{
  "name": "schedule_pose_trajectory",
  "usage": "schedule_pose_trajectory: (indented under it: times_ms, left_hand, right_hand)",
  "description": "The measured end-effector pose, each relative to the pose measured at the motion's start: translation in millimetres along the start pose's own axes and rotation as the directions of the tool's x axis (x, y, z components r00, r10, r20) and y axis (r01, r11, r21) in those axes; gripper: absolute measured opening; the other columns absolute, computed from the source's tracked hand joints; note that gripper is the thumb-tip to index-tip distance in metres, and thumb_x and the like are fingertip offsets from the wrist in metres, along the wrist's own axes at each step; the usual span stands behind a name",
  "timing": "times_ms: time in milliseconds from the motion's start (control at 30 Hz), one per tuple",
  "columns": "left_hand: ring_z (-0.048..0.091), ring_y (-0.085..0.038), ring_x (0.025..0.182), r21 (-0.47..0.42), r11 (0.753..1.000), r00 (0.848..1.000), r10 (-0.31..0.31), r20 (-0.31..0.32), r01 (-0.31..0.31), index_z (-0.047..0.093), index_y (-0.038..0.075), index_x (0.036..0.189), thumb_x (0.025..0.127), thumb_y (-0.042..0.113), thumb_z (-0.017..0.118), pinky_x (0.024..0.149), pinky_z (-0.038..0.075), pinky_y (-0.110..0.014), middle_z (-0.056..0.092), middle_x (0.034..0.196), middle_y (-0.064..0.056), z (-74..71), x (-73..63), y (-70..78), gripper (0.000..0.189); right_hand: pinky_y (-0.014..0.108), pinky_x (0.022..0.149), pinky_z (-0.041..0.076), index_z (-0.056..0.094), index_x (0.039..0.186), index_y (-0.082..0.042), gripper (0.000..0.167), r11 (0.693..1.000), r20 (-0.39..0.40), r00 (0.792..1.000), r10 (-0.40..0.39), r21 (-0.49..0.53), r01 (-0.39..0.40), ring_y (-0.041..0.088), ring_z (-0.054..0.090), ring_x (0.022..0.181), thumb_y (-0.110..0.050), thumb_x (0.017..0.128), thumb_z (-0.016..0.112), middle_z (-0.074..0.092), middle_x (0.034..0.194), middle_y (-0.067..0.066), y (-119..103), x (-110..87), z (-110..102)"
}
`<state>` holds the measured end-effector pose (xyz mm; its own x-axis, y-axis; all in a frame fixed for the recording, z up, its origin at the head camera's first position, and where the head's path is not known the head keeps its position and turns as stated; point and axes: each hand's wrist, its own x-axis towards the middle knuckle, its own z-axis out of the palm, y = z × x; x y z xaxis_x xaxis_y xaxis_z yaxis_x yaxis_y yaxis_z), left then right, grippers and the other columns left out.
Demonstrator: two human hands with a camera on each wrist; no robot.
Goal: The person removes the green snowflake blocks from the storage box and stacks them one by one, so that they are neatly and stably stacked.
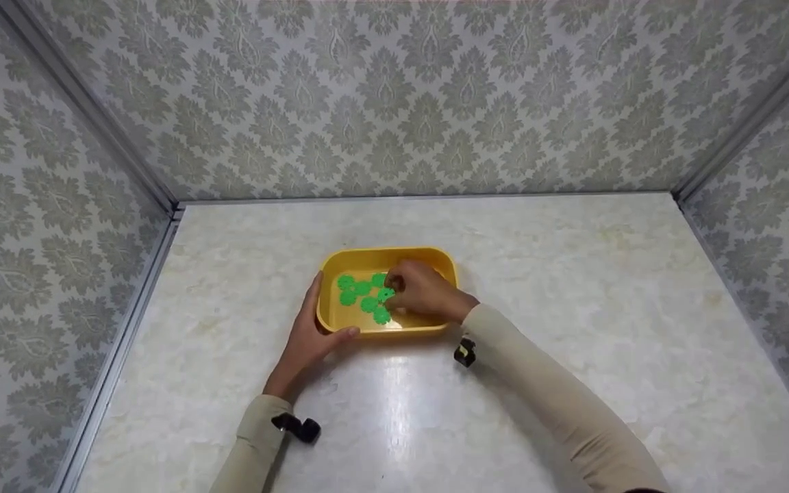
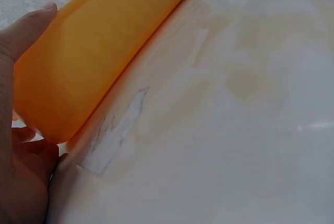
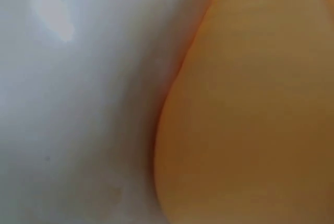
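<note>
A yellow plastic tray (image 1: 340, 257) with rounded corners stands on the table, and its orange-lit outer wall (image 2: 99, 51) fills the upper left of the left wrist view. Several green notched discs (image 1: 363, 288), flower-shaped, lie on its floor. My left hand (image 1: 309, 340) grips the tray's near left corner, thumb along the near side and fingers against the left side. Inside the tray, my right hand (image 1: 425, 291) pinches one green notched disc (image 1: 385, 295) between thumb and index finger. In the right wrist view only the tray's outer wall (image 3: 245, 104) shows, that hand being hidden.
The pale marbled table (image 1: 572, 274) surrounds the tray, with patterned walls (image 1: 429, 103) at the back and both sides. A small black wrist device (image 1: 298, 428) sits at the left cuff, another black device (image 1: 465, 352) at the right.
</note>
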<state>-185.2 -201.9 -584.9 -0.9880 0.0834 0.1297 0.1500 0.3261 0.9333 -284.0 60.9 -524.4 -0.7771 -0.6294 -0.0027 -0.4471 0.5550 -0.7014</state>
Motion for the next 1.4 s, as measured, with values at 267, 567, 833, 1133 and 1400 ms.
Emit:
schedule_pose_trajectory:
  times_ms: [267,567,833,1133,1400]
  left_hand:
    - [0.027,-0.031,0.165,-0.005,1.000,1.000,-0.009,-0.011,0.009,0.011,0.017,0.179,0.090,0.023,0.093,0.132,0.025,-0.054,0.018,0.184,-0.009,0.5,-1.0,0.6,0.121]
    - [0.028,-0.029,0.165,0.001,1.000,1.000,0.004,-0.013,-0.004,0.012,0.020,0.179,0.090,0.023,0.093,0.133,0.025,-0.054,0.019,0.184,-0.006,-0.1,0.1,-1.0,0.120]
    - [0.029,-0.028,0.164,-0.043,0.999,1.000,0.017,-0.005,-0.017,0.012,0.020,0.179,0.090,0.021,0.093,0.131,0.027,-0.052,0.017,0.184,-0.006,0.5,-1.5,-0.4,0.121]
    - [0.033,-0.026,0.162,-0.070,0.997,1.000,0.021,-0.001,-0.021,0.012,0.022,0.179,0.089,0.019,0.094,0.129,0.032,-0.051,0.018,0.184,-0.005,1.0,-1.5,-0.1,0.122]
    - [0.032,-0.026,0.162,-0.074,0.997,1.000,0.018,0.000,-0.018,0.011,0.021,0.179,0.089,0.017,0.094,0.129,0.032,-0.051,0.017,0.184,-0.005,0.8,-0.9,0.3,0.122]
  right_hand:
    - [0.049,0.099,0.056,0.077,0.122,0.002,0.033,0.997,-0.081,0.996,-0.043,0.063,0.048,0.040,0.067,0.111,-0.013,0.094,0.088,0.073,0.120,0.019,-10,-16.4,-22]
    - [0.053,0.098,0.057,0.077,0.117,-0.006,0.026,0.989,-0.155,0.983,-0.095,0.096,0.111,0.037,0.067,0.109,-0.015,0.095,0.088,0.072,0.114,0.010,-10,-41.6,-44]
    - [0.043,0.088,0.054,0.078,0.119,-0.007,0.027,0.991,-0.193,0.978,-0.078,0.092,0.097,0.034,0.066,0.108,-0.014,0.095,0.088,0.071,0.114,0.007,-8,-64.3,-56]
    - [0.042,0.087,0.053,0.077,0.120,-0.011,0.026,0.990,-0.233,0.971,-0.046,0.116,0.075,0.033,0.067,0.109,-0.017,0.096,0.087,0.071,0.117,0.003,6,-85.2,-65]
    - [0.044,0.088,0.053,0.077,0.122,-0.012,0.028,0.991,-0.253,0.968,-0.003,0.127,0.037,0.036,0.067,0.111,-0.017,0.096,0.088,0.072,0.120,0.003,22,-99.5,-73]
